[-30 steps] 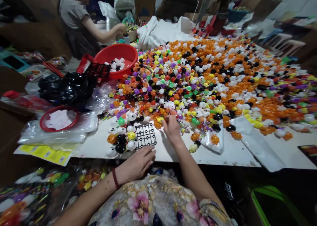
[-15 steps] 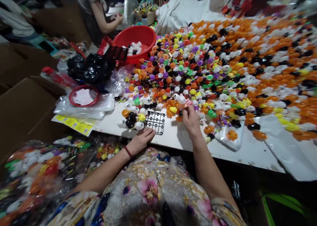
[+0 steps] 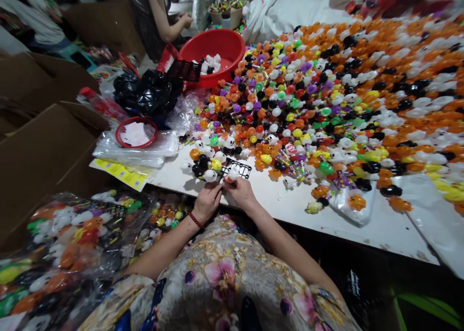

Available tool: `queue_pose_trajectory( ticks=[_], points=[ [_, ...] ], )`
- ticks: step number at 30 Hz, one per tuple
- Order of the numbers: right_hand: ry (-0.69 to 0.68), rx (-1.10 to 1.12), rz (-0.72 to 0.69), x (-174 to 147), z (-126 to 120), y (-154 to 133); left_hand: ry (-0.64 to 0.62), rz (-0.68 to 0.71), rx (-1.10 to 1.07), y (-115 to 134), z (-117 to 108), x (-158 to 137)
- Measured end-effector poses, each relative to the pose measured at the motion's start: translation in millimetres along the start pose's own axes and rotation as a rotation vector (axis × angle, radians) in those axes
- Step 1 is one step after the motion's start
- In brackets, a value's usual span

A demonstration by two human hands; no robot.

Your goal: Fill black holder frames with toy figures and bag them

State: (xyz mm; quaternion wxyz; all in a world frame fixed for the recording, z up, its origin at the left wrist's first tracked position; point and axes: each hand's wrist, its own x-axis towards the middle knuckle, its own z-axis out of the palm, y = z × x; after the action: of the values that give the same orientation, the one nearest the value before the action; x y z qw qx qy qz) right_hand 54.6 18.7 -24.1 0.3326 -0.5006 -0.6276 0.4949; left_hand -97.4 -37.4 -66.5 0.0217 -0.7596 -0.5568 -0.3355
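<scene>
My right hand is closed on a small white toy figure with an orange-red patch, held above the near part of a black plastic grid. Beside it, almost touching, my left hand is closed at the near edge of that grid; the fingertips are partly hidden. The grid looks foreshortened, its near edge tipped up. Just left of the open squares, a tight cluster of white, black, yellow and orange toy heads stands at the grid's left part.
Loose toy figures are heaped over the white table. At the back left are a red basin, a black bag and a small red basket. Bagged toys lie below left. A co-worker's arm shows behind.
My right hand has come left from the heap to the grid, bringing the white figure. My left fingers, flat at the grid's edge before, are now drawn together. The camera view has shifted.
</scene>
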Motion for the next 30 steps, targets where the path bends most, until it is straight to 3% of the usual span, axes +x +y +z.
queue_pose_trajectory(
  ticks=[4,10,21,25,28,30],
  points=[
    [-0.034,-0.169,-0.065,4,-2,-3,0.001,-0.039,0.014,-1,4,4],
    [-0.039,-0.296,-0.137,4,3,1,0.048,0.011,-0.017,-4,6,3],
    [-0.164,-0.415,-0.204,7,-5,-2,0.014,0.002,-0.058,-7,9,-2],
    [-0.17,-0.475,-0.269,6,2,-1,0.088,0.046,-0.043,-3,7,3],
    [-0.097,-0.467,-0.317,3,-12,-3,0.117,0.098,-0.023,0,4,7],
    [0.034,-0.473,-0.329,4,-38,-4,0.117,0.112,-0.032,0,3,7]
  ],
)
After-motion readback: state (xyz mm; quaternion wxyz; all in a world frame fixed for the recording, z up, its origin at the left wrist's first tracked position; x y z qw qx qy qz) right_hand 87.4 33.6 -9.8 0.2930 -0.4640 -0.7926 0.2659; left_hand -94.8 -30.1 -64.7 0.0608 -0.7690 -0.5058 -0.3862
